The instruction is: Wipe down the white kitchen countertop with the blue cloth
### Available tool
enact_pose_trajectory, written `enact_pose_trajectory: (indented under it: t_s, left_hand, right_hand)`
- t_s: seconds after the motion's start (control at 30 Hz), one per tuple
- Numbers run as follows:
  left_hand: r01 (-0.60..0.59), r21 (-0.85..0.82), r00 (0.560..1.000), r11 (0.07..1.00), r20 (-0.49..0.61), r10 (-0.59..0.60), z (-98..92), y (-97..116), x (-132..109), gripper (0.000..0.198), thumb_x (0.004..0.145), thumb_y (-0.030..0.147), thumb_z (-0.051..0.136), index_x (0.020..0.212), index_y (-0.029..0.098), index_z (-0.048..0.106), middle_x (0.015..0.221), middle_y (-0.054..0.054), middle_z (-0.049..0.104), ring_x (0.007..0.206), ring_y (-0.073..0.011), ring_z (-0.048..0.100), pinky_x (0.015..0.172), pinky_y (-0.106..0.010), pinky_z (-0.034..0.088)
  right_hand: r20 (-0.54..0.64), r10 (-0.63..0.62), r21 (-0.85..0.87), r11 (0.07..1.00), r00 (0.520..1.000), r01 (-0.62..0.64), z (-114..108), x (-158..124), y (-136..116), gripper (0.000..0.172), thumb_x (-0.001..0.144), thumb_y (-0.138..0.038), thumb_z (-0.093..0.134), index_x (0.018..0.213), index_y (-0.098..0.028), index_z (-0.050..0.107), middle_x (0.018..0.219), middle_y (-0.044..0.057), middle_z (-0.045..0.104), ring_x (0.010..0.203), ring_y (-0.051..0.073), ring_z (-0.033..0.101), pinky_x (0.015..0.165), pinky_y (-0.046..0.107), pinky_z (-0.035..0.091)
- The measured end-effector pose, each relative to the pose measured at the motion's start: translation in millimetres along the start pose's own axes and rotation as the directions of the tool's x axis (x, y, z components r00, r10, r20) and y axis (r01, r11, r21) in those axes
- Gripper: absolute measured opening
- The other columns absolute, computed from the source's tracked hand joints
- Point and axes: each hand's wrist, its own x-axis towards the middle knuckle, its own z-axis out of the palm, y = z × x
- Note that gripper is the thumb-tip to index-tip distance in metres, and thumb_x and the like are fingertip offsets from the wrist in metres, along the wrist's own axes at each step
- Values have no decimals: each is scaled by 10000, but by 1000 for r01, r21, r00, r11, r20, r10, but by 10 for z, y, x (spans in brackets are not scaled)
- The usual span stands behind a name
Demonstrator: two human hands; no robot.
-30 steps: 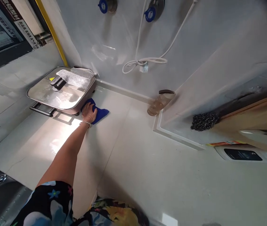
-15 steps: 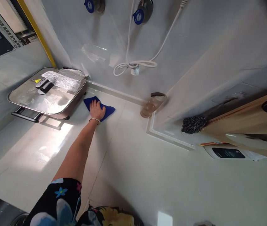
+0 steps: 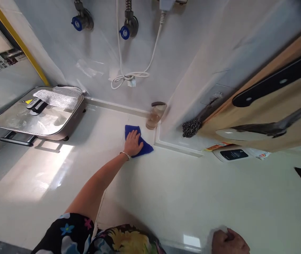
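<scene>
The left hand (image 3: 132,143) lies flat, palm down with fingers spread, on a blue cloth (image 3: 139,141) at the far side of the pale desk (image 3: 182,190). The arm stretches out nearly straight from a flowered sleeve (image 3: 65,234) at the near edge, and a thin bracelet (image 3: 125,154) circles the wrist. The cloth is pressed under the palm and fingers, with its right corner sticking out beyond the hand. The right hand (image 3: 228,241) rests at the near edge, far to the right, curled into a loose fist; whether it holds anything cannot be told, since only its top shows.

Just beyond the cloth, near the wall, stands a clear jar with a dark lid (image 3: 155,115), close to the cloth but apart from it. To its right a steel scouring pad (image 3: 192,127) sits on a raised ledge, below a wooden board (image 3: 272,106) that carries a black-handled knife (image 3: 275,83). A small packet with a dark label (image 3: 234,154) lies on the desk under the board. Well to the left, an electric pan with a glass lid (image 3: 37,114) stands against the wall, a silvery cloth (image 3: 57,97) draped over its far corner. On the wall above hang a coiled white cord (image 3: 129,76) and two blue-handled valves (image 3: 125,31).
</scene>
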Motion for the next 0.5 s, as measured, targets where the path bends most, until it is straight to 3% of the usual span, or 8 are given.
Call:
enact_pose_trajectory:
  t_s: [0.1,0.37,0.5]
  left_hand:
    - [-90,-52,995,995,28,92,54,245,-230,574,905,376,536,1410,103,533,1568,-196,452,1519,-330,319,1269,-556,244]
    - [-219,-159,964,963,119,238,127,848,-847,603,893,387,556,1421,99,517,1591,-206,416,1530,-328,293,1262,-567,242]
    - [-284,-201,930,938,182,320,117,1035,-1139,611,880,380,583,1412,84,527,1587,-217,416,1531,-336,289,1266,-565,236]
  right_hand:
    - [-114,-2,-34,999,993,-2,58,-7,30,283,662,-246,551,940,-221,597,986,170,628,1045,437,575,860,576,426]
    - [-216,-93,-74,994,972,79,180,5,72,268,725,-246,522,956,-182,643,916,156,660,982,400,618,803,492,431]
    - [-240,-93,-31,996,966,89,192,7,57,269,719,-243,536,953,-174,649,903,150,654,941,377,610,782,466,413]
